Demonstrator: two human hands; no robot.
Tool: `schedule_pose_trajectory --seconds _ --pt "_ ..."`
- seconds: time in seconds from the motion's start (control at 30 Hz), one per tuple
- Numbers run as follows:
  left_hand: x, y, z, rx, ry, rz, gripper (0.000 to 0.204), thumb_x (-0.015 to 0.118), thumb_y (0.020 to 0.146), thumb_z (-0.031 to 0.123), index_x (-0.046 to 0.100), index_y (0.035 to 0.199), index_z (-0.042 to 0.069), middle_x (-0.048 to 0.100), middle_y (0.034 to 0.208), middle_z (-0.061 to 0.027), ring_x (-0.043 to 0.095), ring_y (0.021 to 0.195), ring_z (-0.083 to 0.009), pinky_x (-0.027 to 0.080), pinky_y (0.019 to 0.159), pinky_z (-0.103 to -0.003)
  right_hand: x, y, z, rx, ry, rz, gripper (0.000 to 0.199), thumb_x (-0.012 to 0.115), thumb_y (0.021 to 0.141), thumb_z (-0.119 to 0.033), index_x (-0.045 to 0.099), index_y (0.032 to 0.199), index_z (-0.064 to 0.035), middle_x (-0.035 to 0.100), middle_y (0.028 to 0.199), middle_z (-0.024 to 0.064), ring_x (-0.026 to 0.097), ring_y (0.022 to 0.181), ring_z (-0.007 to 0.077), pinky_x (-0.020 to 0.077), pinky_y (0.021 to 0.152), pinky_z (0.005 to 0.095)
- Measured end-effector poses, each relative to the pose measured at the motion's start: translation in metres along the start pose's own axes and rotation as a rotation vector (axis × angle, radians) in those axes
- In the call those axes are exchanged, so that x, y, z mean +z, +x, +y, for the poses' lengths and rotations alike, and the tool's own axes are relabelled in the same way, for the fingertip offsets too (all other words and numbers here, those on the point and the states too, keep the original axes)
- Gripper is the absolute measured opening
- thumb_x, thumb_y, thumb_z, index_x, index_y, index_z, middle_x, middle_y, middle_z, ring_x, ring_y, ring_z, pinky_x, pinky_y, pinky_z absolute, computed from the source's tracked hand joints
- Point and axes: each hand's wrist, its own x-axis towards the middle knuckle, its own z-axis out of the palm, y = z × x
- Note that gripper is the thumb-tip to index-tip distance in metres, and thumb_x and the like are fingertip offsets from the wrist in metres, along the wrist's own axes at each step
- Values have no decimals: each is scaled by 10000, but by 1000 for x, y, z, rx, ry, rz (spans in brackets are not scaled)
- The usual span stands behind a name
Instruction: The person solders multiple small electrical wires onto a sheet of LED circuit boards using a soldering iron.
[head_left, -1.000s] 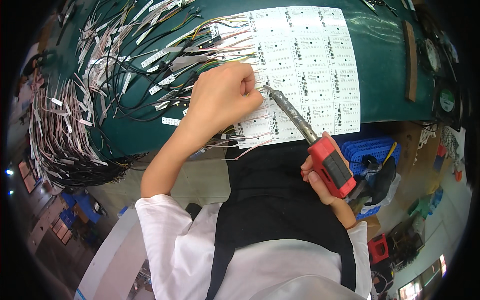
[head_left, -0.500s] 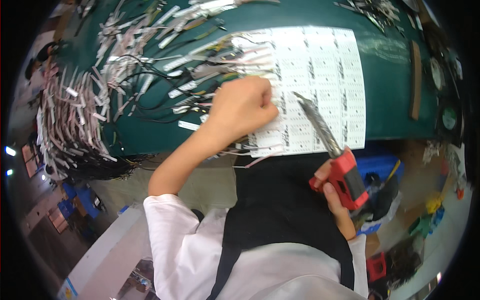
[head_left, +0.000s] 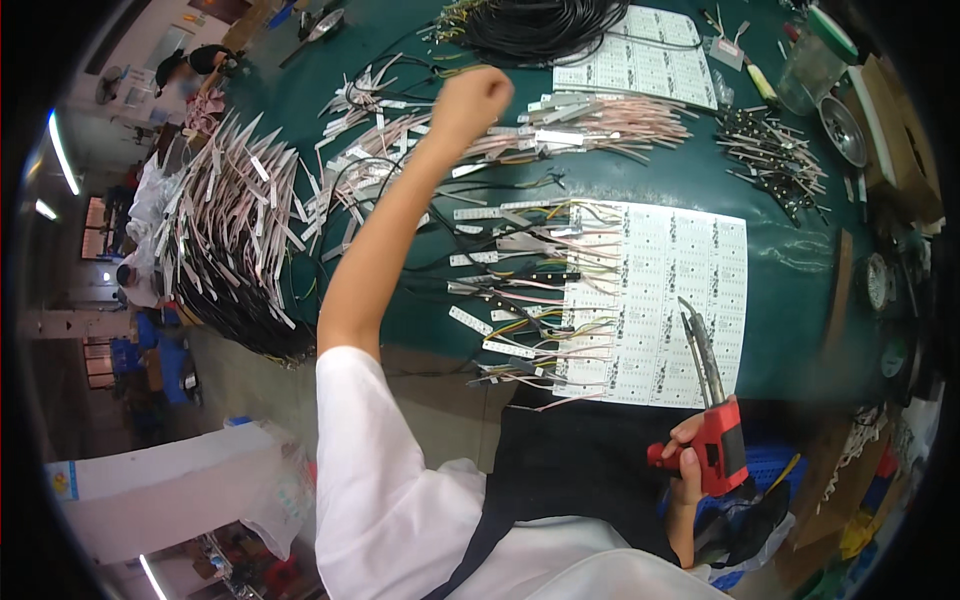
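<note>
The right grip [head_left: 688,458] is closed around a red-and-black soldering gun [head_left: 728,448], whose tip points away over a white circuit-board panel [head_left: 652,308]. This panel lies ahead of that grip on the green surface [head_left: 790,330], with wire leads [head_left: 535,277] along its left edge. Farther off, the left grip [head_left: 476,106] is curled; I cannot tell whether it holds anything. Wired white strips [head_left: 600,125] lie to its right; beyond it sits a black cable coil [head_left: 540,32].

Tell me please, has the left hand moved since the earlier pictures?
Yes: from the left edge of the near white board sheet, the left hand has moved forward and leftward, beyond that sheet's far edge.
</note>
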Motion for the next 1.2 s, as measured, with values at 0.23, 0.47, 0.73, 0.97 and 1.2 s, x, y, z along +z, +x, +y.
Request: schedule_pose_trajectory --seconds 0.23,0.47,0.73,0.97,1.2 --pt "-10 33 -126 -108 626 46 179 536 814 139 663 937 110 644 913 -114 626 882 -320 489 732 -462 -5 -11 1 29 39 65 703 578 831 -204 239 1381 70 544 897 107 515 651 122 463 643 258" --pt "-63 34 -134 -74 401 377 221 565 846 256 647 891 55 633 871 -168 609 829 -373 490 699 -455 -1 -2 -5 29 28 99 631 582 827 -208 312 1322 76 545 873 107 519 630 121 471 669 254" --pt "-280 23 -70 4 652 797 334 452 945 423 659 1109 220 678 995 -118 634 906 -319 486 797 -423 8 14 -12 -70 24 35 433 620 812 -216 463 1106 61 557 817 106 534 576 121 492 737 262" --pt "-235 -95 50 -74 75 506 298 490 964 169 609 1192 18 634 1150 -76 567 1070 -147 408 910 -250 6 2 -18 4 -35 7 558 616 833 -212 358 1252 51 558 844 97 545 647 134 474 740 272" --pt "-58 -199 158 33 -362 -345 80 606 801 -7 627 876 11 585 876 -91 569 713 -191 443 599 -275 -7 -14 -7 -22 39 -84 781 591 818 -80 138 1443 44 592 873 141 551 655 158 496 622 279"
